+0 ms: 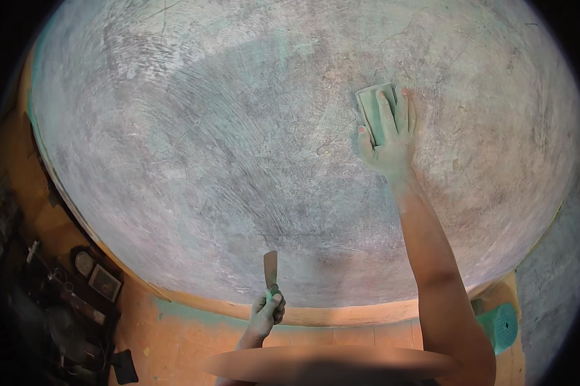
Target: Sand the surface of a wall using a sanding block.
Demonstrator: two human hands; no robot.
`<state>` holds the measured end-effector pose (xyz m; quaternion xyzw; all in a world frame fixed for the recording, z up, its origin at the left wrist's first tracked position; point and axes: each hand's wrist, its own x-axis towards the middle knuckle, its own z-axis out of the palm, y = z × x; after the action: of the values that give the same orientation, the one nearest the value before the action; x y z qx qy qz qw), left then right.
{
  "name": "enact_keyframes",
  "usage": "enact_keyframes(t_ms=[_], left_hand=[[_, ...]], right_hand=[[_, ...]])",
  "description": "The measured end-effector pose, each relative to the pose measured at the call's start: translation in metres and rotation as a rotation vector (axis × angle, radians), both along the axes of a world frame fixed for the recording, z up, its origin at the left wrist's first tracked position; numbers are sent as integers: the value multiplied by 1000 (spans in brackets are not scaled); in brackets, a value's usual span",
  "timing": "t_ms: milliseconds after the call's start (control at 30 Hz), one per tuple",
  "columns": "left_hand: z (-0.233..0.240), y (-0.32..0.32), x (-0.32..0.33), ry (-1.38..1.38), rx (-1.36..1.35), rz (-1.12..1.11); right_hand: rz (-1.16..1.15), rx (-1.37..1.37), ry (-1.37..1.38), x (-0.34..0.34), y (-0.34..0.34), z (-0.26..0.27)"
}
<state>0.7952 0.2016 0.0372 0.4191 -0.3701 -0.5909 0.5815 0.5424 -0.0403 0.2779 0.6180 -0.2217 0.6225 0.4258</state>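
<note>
A large wall surface (251,159), mottled grey, white and green with scratches and swirling scrape marks, fills most of the head view. My right hand (394,130), dusted pale, presses a flat greenish rectangular pad (374,113) against the wall, right of the middle. Lower down, my left hand (268,311) grips a scraper or putty knife (270,270) by its handle, with the blade pointing up. Whether the blade touches the wall cannot be told. What lies under the pad is hidden.
An orange-tan baseboard (314,316) runs below the wall above a tiled floor (174,347) of similar colour. A green perforated plastic stool or container (505,328) is at lower right. Cluttered items, including a framed picture (105,283), are at lower left. A grey wall section (555,270) borders the right.
</note>
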Motion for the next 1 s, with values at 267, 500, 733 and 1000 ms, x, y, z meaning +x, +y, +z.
enact_keyframes(t_ms=[267,500,733,1000], left_hand=[[-1,-13,25,22,-100,-88],[-2,-34,57,84,-189,-184],[-10,-48,54,145,-182,-311],[2,-53,15,86,-193,-274]], right_hand=[[7,-60,-187,-6,-8,-33],[49,109,-223,-4,4,-26],[-8,250,-139,-22,37,-19],[201,313,-330,-92,32,34]])
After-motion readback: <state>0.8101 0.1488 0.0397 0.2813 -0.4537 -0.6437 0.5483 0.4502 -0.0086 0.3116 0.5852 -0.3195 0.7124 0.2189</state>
